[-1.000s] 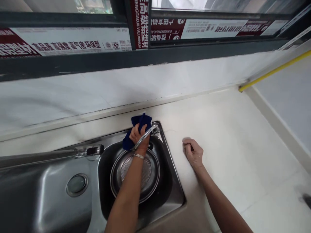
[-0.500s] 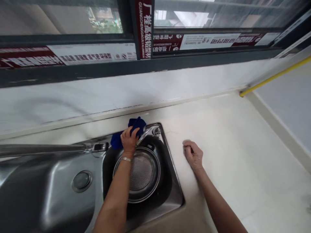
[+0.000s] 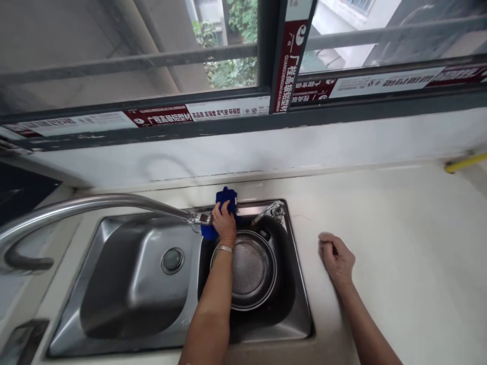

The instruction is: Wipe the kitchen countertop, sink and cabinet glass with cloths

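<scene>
My left hand (image 3: 225, 221) grips a blue cloth (image 3: 227, 195) at the back rim of the sink, above the right basin. Part of the cloth hangs down over the basin's edge. Under my left forearm a round pan (image 3: 247, 268) with a dimpled, metallic middle lies in the right basin. My right hand (image 3: 337, 256) rests curled on the white countertop (image 3: 399, 243), to the right of the sink. Its fingers are closed, and whether anything is inside them is hidden.
The steel sink's left basin (image 3: 129, 299) has a round drain (image 3: 172, 260). A curved faucet (image 3: 114, 201) reaches over it from the left. A small metal spout (image 3: 264, 213) stands at the back right corner. Behind are a window frame (image 3: 160, 129) and a yellow pipe (image 3: 466, 163).
The view has swung left, bringing in the whole left basin and faucet. My left hand still holds the cloth at the back rim, and my right hand stays curled on the counter.
</scene>
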`<action>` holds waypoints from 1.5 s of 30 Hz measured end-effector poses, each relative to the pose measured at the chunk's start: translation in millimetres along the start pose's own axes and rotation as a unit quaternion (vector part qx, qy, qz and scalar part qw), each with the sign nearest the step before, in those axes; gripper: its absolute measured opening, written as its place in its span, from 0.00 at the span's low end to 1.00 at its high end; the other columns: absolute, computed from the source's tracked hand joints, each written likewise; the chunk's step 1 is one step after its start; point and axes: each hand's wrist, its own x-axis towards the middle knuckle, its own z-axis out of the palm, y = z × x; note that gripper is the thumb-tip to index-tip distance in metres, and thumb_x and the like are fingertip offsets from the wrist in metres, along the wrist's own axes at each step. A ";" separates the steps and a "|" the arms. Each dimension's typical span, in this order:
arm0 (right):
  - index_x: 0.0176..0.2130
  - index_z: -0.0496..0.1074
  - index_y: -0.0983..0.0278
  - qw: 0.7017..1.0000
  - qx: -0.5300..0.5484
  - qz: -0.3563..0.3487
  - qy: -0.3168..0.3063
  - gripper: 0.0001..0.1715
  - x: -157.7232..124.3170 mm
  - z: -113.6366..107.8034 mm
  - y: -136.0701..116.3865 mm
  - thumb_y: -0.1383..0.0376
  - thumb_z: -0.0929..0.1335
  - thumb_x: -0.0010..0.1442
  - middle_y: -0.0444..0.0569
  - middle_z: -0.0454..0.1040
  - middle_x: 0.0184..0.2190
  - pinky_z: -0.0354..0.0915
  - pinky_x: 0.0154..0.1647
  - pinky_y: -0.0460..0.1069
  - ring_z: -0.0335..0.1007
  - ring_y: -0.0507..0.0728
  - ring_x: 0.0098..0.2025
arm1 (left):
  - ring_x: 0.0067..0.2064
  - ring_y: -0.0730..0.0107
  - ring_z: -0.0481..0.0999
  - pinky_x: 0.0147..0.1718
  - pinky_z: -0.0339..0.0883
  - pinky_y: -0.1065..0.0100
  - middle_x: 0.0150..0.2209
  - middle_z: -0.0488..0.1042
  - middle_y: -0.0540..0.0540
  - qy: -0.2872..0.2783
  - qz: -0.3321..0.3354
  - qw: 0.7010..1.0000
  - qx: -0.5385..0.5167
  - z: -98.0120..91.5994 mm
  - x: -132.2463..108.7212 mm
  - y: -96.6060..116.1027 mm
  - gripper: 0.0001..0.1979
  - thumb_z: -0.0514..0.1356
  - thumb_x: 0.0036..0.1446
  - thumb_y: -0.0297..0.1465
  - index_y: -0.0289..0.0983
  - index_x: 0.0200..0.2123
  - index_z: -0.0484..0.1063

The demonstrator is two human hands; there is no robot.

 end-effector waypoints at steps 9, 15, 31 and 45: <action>0.37 0.78 0.63 1.000 -0.009 0.015 0.006 0.14 -0.6 3.2 5.8 0.61 0.64 0.65 0.51 0.82 0.36 0.75 0.41 0.51 0.79 0.57 0.36 | 0.58 0.47 0.75 0.54 0.72 0.49 0.68 0.62 0.32 0.007 -0.062 0.998 0.010 -6.2 -5.0 6.4 0.25 0.54 0.66 0.25 0.38 0.65 0.67; 0.38 0.79 0.63 1.000 -0.028 0.007 0.006 0.15 -0.7 2.1 8.3 0.60 0.64 0.65 0.51 0.82 0.37 0.75 0.44 0.52 0.80 0.58 0.39 | 0.61 0.43 0.71 0.56 0.68 0.45 0.69 0.60 0.31 0.016 -0.122 0.992 0.002 -1.1 -15.6 16.2 0.26 0.54 0.66 0.26 0.37 0.67 0.63; 0.37 0.79 0.63 0.998 -0.056 -0.028 -0.002 0.17 3.2 5.9 20.7 0.58 0.64 0.64 0.52 0.83 0.35 0.73 0.43 0.52 0.79 0.60 0.37 | 0.55 0.49 0.74 0.55 0.70 0.49 0.56 0.69 0.29 -0.025 -0.264 0.955 -0.136 -33.2 -33.3 17.9 0.23 0.52 0.69 0.29 0.35 0.65 0.64; 0.68 0.63 0.57 0.944 0.135 -0.106 -0.283 0.35 -112.1 26.6 -119.0 0.61 0.67 0.64 0.56 0.72 0.63 0.75 0.58 0.59 0.75 0.64 0.60 | 0.59 0.58 0.75 0.61 0.67 0.58 0.59 0.73 0.36 -0.184 -0.302 0.821 -0.448 -112.9 -166.6 16.3 0.21 0.58 0.63 0.31 0.36 0.58 0.65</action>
